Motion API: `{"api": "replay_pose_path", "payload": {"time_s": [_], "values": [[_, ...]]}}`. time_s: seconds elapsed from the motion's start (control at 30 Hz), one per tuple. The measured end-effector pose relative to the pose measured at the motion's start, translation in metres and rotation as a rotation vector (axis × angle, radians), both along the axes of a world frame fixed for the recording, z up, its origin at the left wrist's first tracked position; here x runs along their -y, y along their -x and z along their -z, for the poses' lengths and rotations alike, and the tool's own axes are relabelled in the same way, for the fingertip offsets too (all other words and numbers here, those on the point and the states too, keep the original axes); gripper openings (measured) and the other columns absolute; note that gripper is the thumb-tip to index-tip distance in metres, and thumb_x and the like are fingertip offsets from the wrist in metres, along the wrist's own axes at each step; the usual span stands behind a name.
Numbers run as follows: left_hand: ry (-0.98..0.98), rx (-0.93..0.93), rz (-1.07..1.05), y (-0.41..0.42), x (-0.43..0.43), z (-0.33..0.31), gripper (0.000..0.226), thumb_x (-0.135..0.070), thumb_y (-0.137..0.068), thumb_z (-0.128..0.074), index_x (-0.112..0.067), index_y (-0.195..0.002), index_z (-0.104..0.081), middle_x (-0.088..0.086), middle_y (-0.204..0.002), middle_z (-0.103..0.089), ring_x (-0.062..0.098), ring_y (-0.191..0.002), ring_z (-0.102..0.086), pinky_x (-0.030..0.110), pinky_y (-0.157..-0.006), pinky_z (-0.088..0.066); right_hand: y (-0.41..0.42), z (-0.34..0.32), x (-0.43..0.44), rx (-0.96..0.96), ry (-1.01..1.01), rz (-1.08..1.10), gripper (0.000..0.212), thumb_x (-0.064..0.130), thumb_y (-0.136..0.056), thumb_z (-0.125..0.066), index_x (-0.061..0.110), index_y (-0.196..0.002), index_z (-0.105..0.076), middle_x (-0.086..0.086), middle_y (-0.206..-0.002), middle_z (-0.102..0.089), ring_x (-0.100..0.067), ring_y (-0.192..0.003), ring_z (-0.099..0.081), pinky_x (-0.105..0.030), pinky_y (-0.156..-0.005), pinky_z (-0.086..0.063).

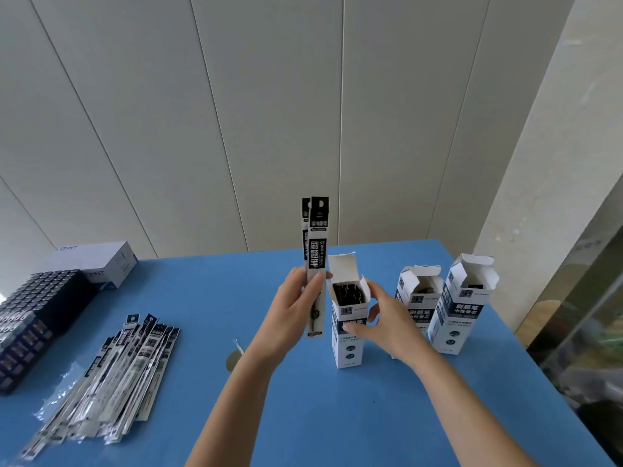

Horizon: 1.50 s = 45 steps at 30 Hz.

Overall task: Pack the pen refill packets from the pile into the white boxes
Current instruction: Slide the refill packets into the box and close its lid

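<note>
The blue tabletop (pixel 303 416) carries everything, and its middle and near edge leave wide bare room for the arms. Along its left edge sits a dark case (pixel 33 318) of stock, with a white and blue carton (pixel 97 264) behind it at the far left corner. The pile (pixel 111 375) of refill packets fans out toward the near left corner, well apart from the boxes. Toward the right edge the right box (pixel 458 315) and the middle box (pixel 421 291) stand upright, flaps open, just beside each other. The near box (pixel 349 335) stands closer to the centre, flaps up, with dark packet tops showing inside.

The right hand (pixel 387 328) grips this near box, thumb across its front and fingers curled round its right side. The left hand (pixel 290 315) pinches a few packets (pixel 317 251) upright, just left of the box mouth, their lower ends below rim level.

The step in hand looks like loading the near box. The next move calls for raising the packets clear of the rim, bringing them over the opening and sliding them straight down, since the raised back flap and the contents leave little gap.
</note>
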State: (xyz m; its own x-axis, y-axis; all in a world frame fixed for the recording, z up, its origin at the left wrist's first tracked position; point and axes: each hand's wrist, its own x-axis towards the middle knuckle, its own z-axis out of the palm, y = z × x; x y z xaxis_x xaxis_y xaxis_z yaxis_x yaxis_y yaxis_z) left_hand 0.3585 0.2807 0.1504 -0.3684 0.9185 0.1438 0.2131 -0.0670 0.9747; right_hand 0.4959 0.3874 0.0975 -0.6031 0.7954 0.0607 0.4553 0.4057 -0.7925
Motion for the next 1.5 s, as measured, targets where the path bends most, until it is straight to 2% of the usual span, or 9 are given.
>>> {"api": "replay_pose_path", "payload": {"time_s": [0.13, 0.23, 0.3, 0.4, 0.5, 1.0, 1.1, 1.23, 1.5], "values": [[-0.037, -0.106, 0.022, 0.003, -0.007, -0.008, 0.021, -0.021, -0.098, -0.041, -0.027, -0.095, -0.061, 0.009, -0.092, -0.045, 0.003, -0.074, -0.045, 0.007, -0.068, -0.038, -0.001, 0.003, -0.006, -0.036, 0.049, -0.008, 0.058, 0.024, -0.07, -0.078, 0.029, -0.12, -0.049, 0.01, -0.1, -0.061, -0.018, -0.084, -0.056, -0.019, -0.064, -0.04], [-0.107, -0.157, 0.081, 0.005, -0.012, -0.013, 0.014, -0.026, -0.095, -0.049, -0.025, -0.096, -0.063, 0.023, -0.1, -0.053, 0.029, -0.088, -0.053, 0.029, -0.08, -0.044, -0.004, 0.002, -0.008, -0.054, 0.073, -0.033, 0.046, 0.023, -0.069, -0.079, 0.033, -0.105, -0.051, 0.007, -0.1, -0.062, -0.013, -0.092, -0.056, -0.017, -0.072, -0.042], [-0.167, -0.165, 0.083, 0.006, -0.014, -0.015, 0.015, -0.031, -0.088, -0.054, -0.02, -0.093, -0.064, 0.017, -0.099, -0.061, 0.027, -0.089, -0.059, 0.037, -0.081, -0.049, -0.007, -0.001, -0.007, -0.06, 0.079, -0.085, 0.046, 0.02, -0.068, -0.081, 0.036, -0.099, -0.052, 0.01, -0.102, -0.064, -0.005, -0.098, -0.057, -0.016, -0.084, -0.042], [-0.239, -0.115, 0.048, 0.007, -0.015, -0.017, 0.005, -0.015, -0.085, -0.061, -0.017, -0.086, -0.064, -0.001, -0.092, -0.067, 0.01, -0.086, -0.063, 0.023, -0.077, -0.053, -0.012, -0.002, -0.005, -0.084, 0.105, -0.14, 0.049, 0.014, -0.067, -0.081, 0.041, -0.096, -0.054, 0.012, -0.103, -0.068, -0.004, -0.104, -0.06, -0.021, -0.096, -0.041], [-0.294, -0.09, 0.018, 0.009, -0.014, -0.016, 0.015, 0.0, -0.084, -0.062, -0.014, -0.083, -0.067, -0.014, -0.085, -0.071, 0.005, -0.086, -0.065, 0.019, -0.074, -0.053, -0.014, 0.0, -0.005, -0.096, 0.106, -0.139, 0.05, 0.013, -0.067, -0.081, 0.041, -0.097, -0.053, 0.012, -0.104, -0.067, -0.004, -0.105, -0.059, -0.022, -0.098, -0.041], [-0.311, -0.35, 0.017, 0.011, -0.013, -0.004, 0.028, 0.0, -0.081, -0.066, -0.027, -0.085, -0.073, -0.033, -0.089, -0.068, -0.005, -0.094, -0.065, 0.015, -0.082, -0.051, -0.014, 0.004, -0.014, -0.086, 0.13, -0.143, 0.048, 0.014, -0.064, -0.083, 0.025, -0.105, -0.06, 0.007, -0.104, -0.068, -0.008, -0.104, -0.061, -0.034, -0.1, -0.045], [-0.301, -0.399, 0.01, 0.015, -0.01, 0.0, 0.023, -0.004, -0.08, -0.068, -0.024, -0.088, -0.073, -0.031, -0.09, -0.067, -0.003, -0.089, -0.065, 0.014, -0.081, -0.05, -0.012, 0.005, -0.016, -0.081, 0.128, -0.147, 0.05, 0.016, -0.064, -0.083, 0.024, -0.108, -0.06, 0.009, -0.105, -0.067, -0.008, -0.105, -0.06, -0.034, -0.1, -0.045], [-0.258, -0.388, 0.028, 0.016, -0.008, 0.0, 0.011, -0.003, -0.078, -0.069, -0.005, -0.089, -0.071, -0.027, -0.083, -0.066, -0.005, -0.08, -0.064, 0.006, -0.073, -0.045, -0.01, 0.003, -0.018, -0.072, 0.128, -0.158, 0.052, 0.017, -0.065, -0.082, 0.025, -0.111, -0.059, 0.009, -0.108, -0.066, -0.008, -0.107, -0.06, -0.034, -0.101, -0.045], [-0.277, -0.414, 0.041, 0.02, -0.006, -0.001, 0.013, -0.009, -0.076, -0.072, -0.007, -0.088, -0.074, -0.002, -0.083, -0.07, 0.003, -0.077, -0.066, 0.013, -0.073, -0.05, -0.009, 0.001, -0.018, -0.092, 0.128, -0.173, 0.047, 0.014, -0.065, -0.082, 0.036, -0.099, -0.057, 0.009, -0.107, -0.067, -0.01, -0.107, -0.06, -0.035, -0.1, -0.046]]}}
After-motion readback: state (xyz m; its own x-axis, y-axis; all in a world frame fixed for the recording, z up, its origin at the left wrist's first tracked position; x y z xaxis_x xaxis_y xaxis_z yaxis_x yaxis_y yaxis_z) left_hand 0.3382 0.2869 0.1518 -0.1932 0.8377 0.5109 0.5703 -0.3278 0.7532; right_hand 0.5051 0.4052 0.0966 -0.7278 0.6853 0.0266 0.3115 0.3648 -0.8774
